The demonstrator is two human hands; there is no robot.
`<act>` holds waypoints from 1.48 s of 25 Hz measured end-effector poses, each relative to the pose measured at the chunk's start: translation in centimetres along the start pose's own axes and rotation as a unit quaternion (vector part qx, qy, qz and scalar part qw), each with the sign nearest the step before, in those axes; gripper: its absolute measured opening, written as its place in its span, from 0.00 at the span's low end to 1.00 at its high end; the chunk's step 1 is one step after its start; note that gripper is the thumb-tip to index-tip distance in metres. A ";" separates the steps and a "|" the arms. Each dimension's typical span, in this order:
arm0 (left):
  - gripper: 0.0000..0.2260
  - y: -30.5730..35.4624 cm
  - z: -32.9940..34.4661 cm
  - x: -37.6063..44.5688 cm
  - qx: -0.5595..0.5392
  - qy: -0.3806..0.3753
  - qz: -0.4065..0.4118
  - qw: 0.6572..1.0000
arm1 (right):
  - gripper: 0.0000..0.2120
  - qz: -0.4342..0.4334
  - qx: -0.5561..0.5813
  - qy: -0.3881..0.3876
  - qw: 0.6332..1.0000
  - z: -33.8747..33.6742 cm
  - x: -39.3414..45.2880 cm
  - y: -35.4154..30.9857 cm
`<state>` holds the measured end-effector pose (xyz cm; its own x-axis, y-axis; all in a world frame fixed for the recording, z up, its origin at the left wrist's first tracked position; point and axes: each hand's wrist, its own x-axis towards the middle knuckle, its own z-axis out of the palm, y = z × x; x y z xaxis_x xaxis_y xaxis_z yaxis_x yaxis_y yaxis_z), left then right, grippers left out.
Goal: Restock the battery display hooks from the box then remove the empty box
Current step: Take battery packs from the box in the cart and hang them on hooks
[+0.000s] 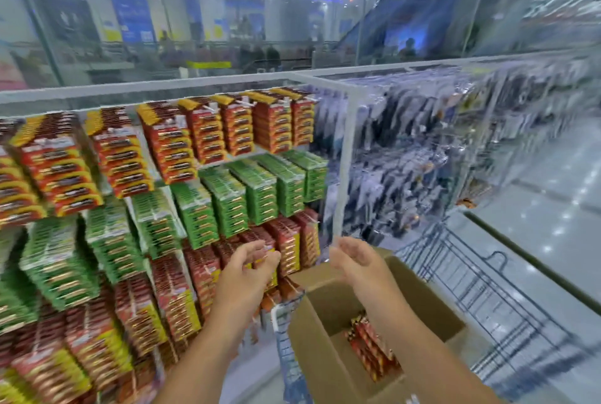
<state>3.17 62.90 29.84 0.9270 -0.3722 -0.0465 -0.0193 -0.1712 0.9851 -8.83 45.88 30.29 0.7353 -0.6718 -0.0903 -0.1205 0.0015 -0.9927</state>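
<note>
Nearest, an open cardboard box point(328, 335) in a wire cart point(461, 277), red battery packs point(370, 345) lying in its bottom, so not empty yet. Just above its far flap, the right hand point(354, 257), fingers loosely curled, apparently holding nothing. Beside it the left hand point(250, 260), fingers relaxed, close to the lower red packs; cannot tell through the blur whether pinching one. Beyond, display hooks point(211, 107) crowded with orange, green and red rows. Probably best done by reaching into the box for a few packs, matching colour to row, threading each hang-hole squarely, faces outward.
</note>
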 end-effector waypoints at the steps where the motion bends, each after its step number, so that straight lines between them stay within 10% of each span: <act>1: 0.07 0.1 2.2 -0.2 0.002 -0.001 0.000 1.000 | 0.10 0.003 -0.006 0.001 1.000 -2.5 0.3 0.2; 14: 0.09 -4.4 26.3 -2.8 0.040 0.018 -0.089 0.995 | 0.12 0.103 -0.078 -0.031 0.991 -26.7 8.3 9.2; 37: 0.10 -37.7 41.2 12.6 0.090 0.019 -0.437 0.895 | 0.20 0.340 -0.351 -0.121 0.864 -20.5 32.5 42.7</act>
<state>0.14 27.13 -14.73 0.6298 0.0062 -0.7768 0.6623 -0.5267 0.5328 -3.74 8.91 -13.37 0.4423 -0.5175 -0.7325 -0.8923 -0.1719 -0.4174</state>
